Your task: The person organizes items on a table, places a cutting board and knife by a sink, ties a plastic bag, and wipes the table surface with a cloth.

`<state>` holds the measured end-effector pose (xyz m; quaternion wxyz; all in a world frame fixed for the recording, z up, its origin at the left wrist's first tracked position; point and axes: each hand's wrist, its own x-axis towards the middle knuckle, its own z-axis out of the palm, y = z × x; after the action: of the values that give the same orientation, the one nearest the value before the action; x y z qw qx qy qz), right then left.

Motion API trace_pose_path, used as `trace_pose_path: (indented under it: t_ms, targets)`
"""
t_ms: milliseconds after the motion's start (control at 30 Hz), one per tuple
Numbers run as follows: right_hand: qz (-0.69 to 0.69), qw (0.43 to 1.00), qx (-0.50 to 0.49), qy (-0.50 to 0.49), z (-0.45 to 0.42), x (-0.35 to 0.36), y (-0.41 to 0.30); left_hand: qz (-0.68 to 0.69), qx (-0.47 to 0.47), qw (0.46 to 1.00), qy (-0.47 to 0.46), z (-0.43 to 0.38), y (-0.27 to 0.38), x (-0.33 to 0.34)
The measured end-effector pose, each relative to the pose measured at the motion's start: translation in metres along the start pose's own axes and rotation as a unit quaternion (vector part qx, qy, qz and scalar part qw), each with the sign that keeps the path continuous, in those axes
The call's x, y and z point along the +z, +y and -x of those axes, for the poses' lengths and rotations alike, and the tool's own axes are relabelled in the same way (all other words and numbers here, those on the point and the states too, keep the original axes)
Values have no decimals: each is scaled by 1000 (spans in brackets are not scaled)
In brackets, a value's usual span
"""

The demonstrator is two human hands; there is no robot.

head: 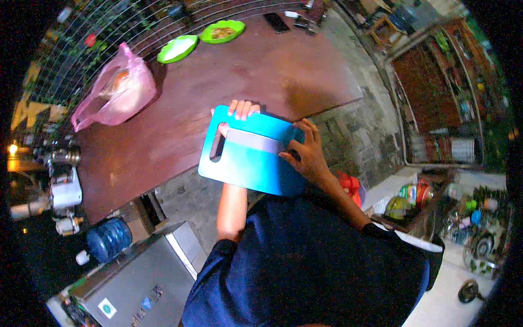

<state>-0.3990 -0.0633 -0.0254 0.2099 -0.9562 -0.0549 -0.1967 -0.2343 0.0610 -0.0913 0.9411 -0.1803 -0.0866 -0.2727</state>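
Observation:
A light-blue plastic cutting board (pixel 245 163) with a slot handle is held up in front of my body, near the table's edge. My left hand (pixel 244 109) supports it from beneath, its fingers curled over the far edge and its thumb by the slot. Flat on the board lies a broad silver knife blade (pixel 255 141). My right hand (pixel 311 153) grips the board's right side, with its thumb and a fingertip at the blade's right end. Those fingers hide the knife's handle, if it has one there.
On the brown table (pixel 245 81) are a pink plastic bag (pixel 126 96), two green leaf-shaped dishes (pixel 177 49) and a black phone (pixel 276 22). A water jug (pixel 109 239) and a grey refrigerator (pixel 139 282) stand at left. A counter (pixel 437 302) with kitchen items lies at right.

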Motion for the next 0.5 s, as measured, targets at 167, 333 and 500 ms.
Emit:
trace_pose_path:
  t_ms: [167, 333, 500]
  targets:
    - [-118, 976, 178, -45, 30, -40, 41, -1, -102, 995, 3, -16, -62, -8]
    - [-238, 922, 303, 30, 83, -81, 140, -183, -197, 950, 159, -42, -178, -43]
    - [-265, 805, 458, 268, 176, -106, 231, -296, -347, 865, 208, -69, -288, -120]
